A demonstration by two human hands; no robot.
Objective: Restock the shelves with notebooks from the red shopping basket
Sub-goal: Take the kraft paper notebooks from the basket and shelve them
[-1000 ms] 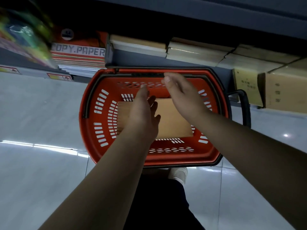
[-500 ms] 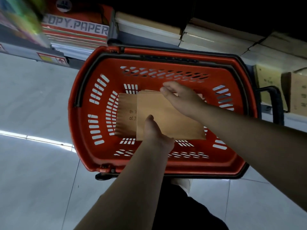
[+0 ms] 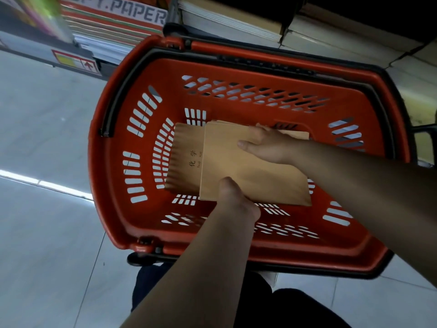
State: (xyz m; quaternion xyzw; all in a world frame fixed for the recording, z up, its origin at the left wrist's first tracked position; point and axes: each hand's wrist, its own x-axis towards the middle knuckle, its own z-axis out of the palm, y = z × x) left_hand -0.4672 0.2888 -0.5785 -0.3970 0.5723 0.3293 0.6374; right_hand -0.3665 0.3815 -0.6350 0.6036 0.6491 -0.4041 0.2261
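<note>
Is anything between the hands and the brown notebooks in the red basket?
Nothing visible: the left hand grips the near edge of the brown paper notebooks and the right hand the far edge, inside the red plastic basket.

One red slotted plastic shopping basket (image 3: 236,74), two bare hands, left (image 3: 238,204) and right (image 3: 269,147), brown kraft-paper notebooks (image 3: 236,166) between the fingers, exact number unclear, one copy-paper box (image 3: 123,17).
</note>
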